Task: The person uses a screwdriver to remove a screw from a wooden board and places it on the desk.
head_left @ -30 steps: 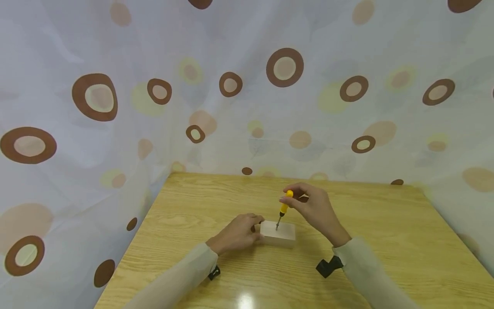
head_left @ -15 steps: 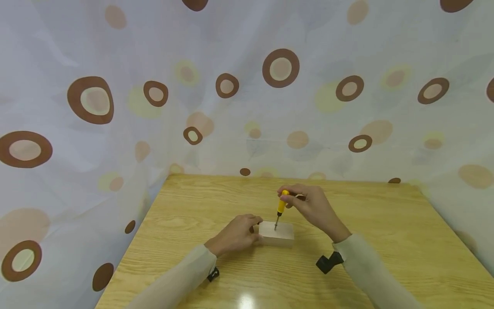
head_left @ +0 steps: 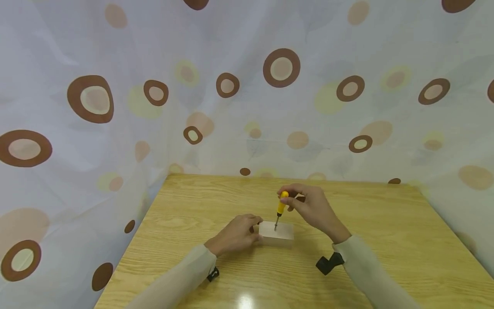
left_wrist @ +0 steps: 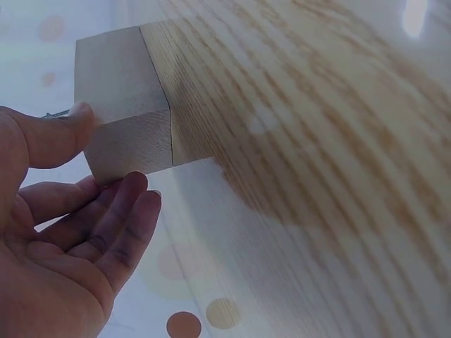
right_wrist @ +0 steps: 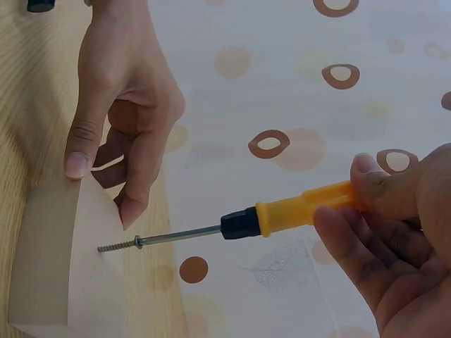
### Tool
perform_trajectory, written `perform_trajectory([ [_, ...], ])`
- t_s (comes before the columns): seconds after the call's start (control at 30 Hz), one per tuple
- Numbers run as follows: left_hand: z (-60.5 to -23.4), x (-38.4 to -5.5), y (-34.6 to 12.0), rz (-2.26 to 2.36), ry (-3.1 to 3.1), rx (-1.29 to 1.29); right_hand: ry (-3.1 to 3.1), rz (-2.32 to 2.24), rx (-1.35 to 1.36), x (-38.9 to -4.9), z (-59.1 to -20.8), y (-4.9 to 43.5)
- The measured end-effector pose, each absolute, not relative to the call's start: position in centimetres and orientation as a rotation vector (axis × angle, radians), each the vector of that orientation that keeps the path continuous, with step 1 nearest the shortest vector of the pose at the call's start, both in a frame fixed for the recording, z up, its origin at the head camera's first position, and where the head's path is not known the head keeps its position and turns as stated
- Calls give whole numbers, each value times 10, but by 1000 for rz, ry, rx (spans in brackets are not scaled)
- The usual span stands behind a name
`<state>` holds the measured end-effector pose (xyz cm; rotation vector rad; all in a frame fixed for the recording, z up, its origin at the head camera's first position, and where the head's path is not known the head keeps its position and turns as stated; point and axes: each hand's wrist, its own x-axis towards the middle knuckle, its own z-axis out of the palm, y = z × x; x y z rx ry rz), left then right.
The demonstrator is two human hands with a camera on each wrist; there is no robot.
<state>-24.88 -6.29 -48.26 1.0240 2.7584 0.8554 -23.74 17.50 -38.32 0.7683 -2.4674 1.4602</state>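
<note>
A pale wooden block lies on the table in the head view. My left hand grips its left end, the thumb on the near side and the fingers at the far side. My right hand pinches the yellow handle of a screwdriver between thumb and fingertips. The screwdriver leans slightly over the block, its shaft pointing down. In the right wrist view its tip meets the head of a screw, whose point stands in the block's top face and whose thread mostly shows.
The wood-grain table spreads around the block. A pale curtain with brown and beige spots hangs behind and at both sides. Black wrist mounts sit by the sleeves, near the table.
The view has shifted slightly. My right fingers have shifted a little around the screwdriver handle, and the handle stands somewhat more upright than a second ago. My left hand and the block stay put.
</note>
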Motion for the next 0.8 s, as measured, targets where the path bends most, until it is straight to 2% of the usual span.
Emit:
perform_trajectory([
  [0.33, -482, -249, -64, 838, 2760, 1017, -2466, 1457, 539, -236, -391, 169],
  [0.6, -482, -250, -64, 862, 2753, 1011, -2486, 1264, 874, -237, -382, 173],
  [0.8, -481, -250, -64, 865, 2757, 1014, -2520, 1285, 841, -239, -384, 175],
])
